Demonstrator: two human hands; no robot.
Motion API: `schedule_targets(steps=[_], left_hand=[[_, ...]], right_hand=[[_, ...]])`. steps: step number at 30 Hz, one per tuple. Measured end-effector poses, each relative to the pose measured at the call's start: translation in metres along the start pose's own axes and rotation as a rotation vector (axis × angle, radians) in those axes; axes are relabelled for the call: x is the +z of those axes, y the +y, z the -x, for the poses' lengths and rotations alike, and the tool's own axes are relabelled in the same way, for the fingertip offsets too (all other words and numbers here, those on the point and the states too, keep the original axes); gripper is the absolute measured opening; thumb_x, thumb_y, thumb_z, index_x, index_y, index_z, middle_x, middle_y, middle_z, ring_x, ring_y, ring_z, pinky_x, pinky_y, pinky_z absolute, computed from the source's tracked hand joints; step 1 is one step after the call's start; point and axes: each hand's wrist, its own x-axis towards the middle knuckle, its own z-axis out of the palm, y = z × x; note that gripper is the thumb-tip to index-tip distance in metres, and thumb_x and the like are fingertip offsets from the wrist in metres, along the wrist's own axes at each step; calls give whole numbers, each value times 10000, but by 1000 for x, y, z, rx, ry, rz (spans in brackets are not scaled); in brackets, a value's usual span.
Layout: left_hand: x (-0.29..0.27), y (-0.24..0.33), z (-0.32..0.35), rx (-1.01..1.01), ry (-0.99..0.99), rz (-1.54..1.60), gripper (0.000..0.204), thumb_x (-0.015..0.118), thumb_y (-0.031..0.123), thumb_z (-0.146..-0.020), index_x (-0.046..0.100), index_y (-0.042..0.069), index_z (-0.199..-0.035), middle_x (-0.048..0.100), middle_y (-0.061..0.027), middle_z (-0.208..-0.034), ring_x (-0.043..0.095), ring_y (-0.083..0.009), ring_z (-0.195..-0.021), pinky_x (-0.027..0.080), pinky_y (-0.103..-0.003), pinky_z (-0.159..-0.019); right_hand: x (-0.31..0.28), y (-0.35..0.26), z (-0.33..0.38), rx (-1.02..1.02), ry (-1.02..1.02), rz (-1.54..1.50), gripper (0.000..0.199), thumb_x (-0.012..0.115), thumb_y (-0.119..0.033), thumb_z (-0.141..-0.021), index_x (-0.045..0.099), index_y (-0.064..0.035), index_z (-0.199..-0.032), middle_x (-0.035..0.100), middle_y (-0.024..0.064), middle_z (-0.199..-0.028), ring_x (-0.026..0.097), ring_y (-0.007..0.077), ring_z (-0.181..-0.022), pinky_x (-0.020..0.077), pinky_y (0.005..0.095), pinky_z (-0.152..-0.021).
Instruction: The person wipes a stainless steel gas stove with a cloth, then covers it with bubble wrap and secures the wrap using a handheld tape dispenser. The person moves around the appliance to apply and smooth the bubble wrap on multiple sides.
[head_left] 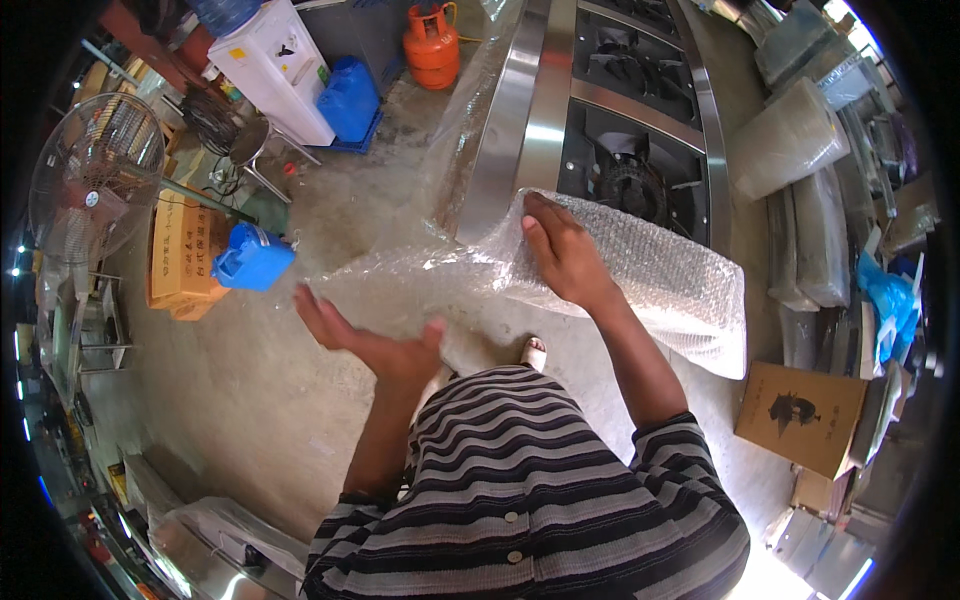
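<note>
- The bubble wrap sheet (pixel 640 270) lies over the near corner of the steel stove unit (pixel 600 100), and its left part hangs down as a thin clear film toward the concrete floor (pixel 250 400).
- I judge it very light, soft and floppy, a little slippery; the bubbles can pop if I squeeze hard. The best hold is at an edge or corner, pinching lightly.
- My right hand (pixel 560 255) rests flat on the wrap, its fingers (pixel 535 235) stretched and pressing, not closed around anything.
- My left hand (pixel 370 340) is open, palm up, fingers (pixel 315 310) spread, just under the hanging film; I cannot tell if it touches it. It holds nothing.
</note>
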Motion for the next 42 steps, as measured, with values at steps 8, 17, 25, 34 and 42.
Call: schedule_targets(steps=[8, 17, 25, 34, 42], left_hand=[[108, -59, -54, -560, -263, 598, 389, 547, 353, -1073, 602, -32, -1096, 627, -94, -906, 574, -157, -876, 451, -335, -794], [200, -45, -84, -384, -351, 1190, 536, 407, 510, -1097, 599, 22, -987, 529, 7, -785, 477, -95, -753, 392, -285, -678], [197, -39, -82, -519, -237, 1138, 548, 420, 522, -1088, 596, 45, -881, 566, -25, -778, 530, -162, -720, 447, -337, -681], [43, -166, -21, -17, 284, 462, 877, 474, 751, -963, 480, -1, -1415, 519, -192, -1368, 537, -325, -1220, 447, -452, -1005], [99, -178, 83, -267, -93, 434, 720, 739, 249, -931, 410, -37, -1503, 470, -221, -1486, 469, -344, -1378, 355, -468, -1162]], right_hand=[[24, 2, 1, -6, 105, 181, 431, 469, -295, -1090, 612, 31, -1333, 621, 222, -1376, 541, 396, -1305, 389, 468, -1123], [23, 5, 0, 15, 178, 25, 406, 496, -287, -1081, 648, 32, -1282, 665, 220, -1295, 582, 403, -1241, 428, 456, -1084], [21, 8, 1, -16, 183, 66, 353, 519, -219, -1051, 657, 18, -1272, 678, 202, -1271, 593, 398, -1206, 442, 468, -1048], [28, 9, 4, -49, 203, 134, 341, 527, -202, -1018, 653, -20, -1278, 655, 163, -1330, 568, 348, -1240, 419, 467, -1039], [30, 4, 2, -43, 193, 209, 353, 529, -163, -1004, 637, -2, -1300, 648, 175, -1336, 573, 368, -1231, 415, 472, -1053]])
